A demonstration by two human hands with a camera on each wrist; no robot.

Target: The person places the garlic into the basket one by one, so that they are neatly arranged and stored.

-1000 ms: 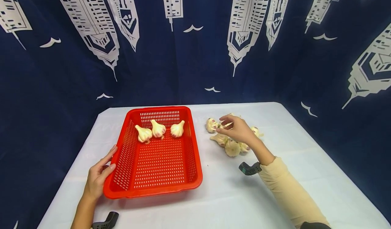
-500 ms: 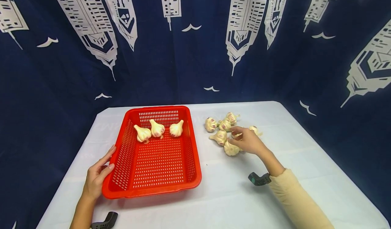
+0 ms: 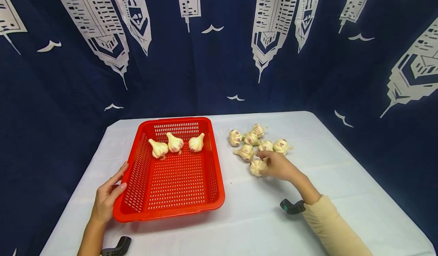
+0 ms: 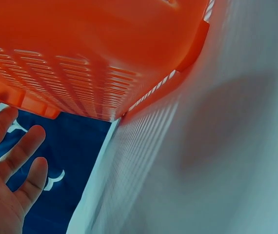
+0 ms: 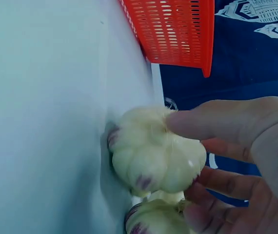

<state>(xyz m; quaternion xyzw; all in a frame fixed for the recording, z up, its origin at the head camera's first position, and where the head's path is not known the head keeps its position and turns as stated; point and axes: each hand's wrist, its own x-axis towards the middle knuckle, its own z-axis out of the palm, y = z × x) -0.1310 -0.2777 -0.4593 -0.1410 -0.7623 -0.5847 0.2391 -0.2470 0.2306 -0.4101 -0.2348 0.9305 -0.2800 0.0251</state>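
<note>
Front garlic bulb (image 3: 256, 168) slightly nearer, long axis unclear.

Left wrist: basket (image 4: 95, 29) cropped at top | right wrist: lower garlic bulb (image 5: 156, 220) cropped at bottom

Behind a white-covered table (image 3: 256, 218), a navy curtain (image 3: 191, 70) with white towers (image 3: 273, 18) (tips downward) and bird shapes (image 3: 49, 46).

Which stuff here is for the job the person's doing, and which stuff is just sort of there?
Seems part of the job:
Red basket, touched by the left hand
Garlic bulb at the right hand
Three bulbs in the basket
Other bulbs on the table

Probably just there:
Dark blue cloth with white buildings
White table covering
</note>
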